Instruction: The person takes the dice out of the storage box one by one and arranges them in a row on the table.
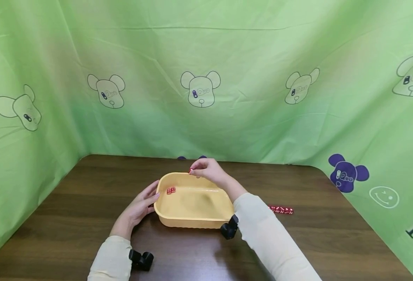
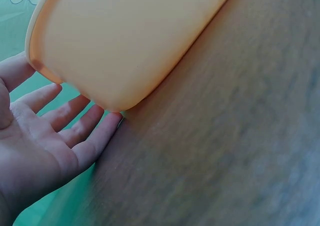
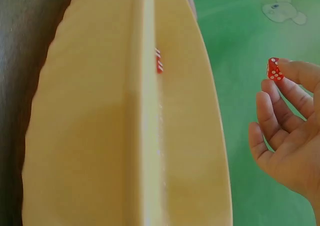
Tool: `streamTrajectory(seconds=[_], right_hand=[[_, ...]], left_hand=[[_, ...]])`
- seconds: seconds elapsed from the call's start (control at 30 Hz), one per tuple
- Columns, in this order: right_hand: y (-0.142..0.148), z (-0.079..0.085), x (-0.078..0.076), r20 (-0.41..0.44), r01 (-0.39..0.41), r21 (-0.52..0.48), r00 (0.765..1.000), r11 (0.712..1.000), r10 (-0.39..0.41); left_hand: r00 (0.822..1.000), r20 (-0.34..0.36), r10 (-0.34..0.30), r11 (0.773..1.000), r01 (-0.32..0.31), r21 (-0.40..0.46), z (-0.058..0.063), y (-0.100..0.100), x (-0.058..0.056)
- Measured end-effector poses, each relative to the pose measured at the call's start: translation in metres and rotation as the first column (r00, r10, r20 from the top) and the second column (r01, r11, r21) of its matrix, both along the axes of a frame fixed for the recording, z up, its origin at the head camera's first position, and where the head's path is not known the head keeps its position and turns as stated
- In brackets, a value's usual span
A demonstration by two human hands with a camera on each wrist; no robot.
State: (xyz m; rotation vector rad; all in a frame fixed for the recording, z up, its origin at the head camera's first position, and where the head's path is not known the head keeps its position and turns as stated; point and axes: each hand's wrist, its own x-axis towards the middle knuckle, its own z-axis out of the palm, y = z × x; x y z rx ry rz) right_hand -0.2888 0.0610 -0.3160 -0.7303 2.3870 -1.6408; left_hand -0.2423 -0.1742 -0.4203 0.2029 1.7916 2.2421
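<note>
My right hand [image 1: 206, 170] pinches a red die [image 3: 274, 69] with white dots between thumb and index finger, above the far rim of a yellow plastic basin [image 1: 192, 223]. In the right wrist view, the other fingers are loosely bent. My left hand [image 1: 139, 205] holds the basin's left end, thumb at the rim and fingertips against the outer wall [image 2: 120, 51]. Inside the basin, near its left end, two red dice [image 1: 171, 190] lie side by side.
A row of several red dice [image 1: 281, 210] lies on the brown wooden table [image 1: 332, 234], right of the basin and partly hidden by the right sleeve [image 1: 262, 226]. Green cloth [image 1: 150, 128] with printed bear heads hangs behind and beside the table.
</note>
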Motion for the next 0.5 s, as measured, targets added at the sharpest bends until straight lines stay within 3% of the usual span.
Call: streamTrajectory(seconds=[0.2,0.5], right_hand=[[0.025,-0.011,-0.016,-0.007,0.013,-0.048,1.0,0.999,-0.013],[0.07,-0.013,-0.017,-0.034,0.098,-0.026,0.995,0.995,-0.099]], left_hand=[[1.0,0.002,-0.004,1.0,0.004,-0.005,0.0,0.0,0.0],[1.0,-0.001,-0.002,1.0,0.002,0.0,-0.001,0.0,0.001]])
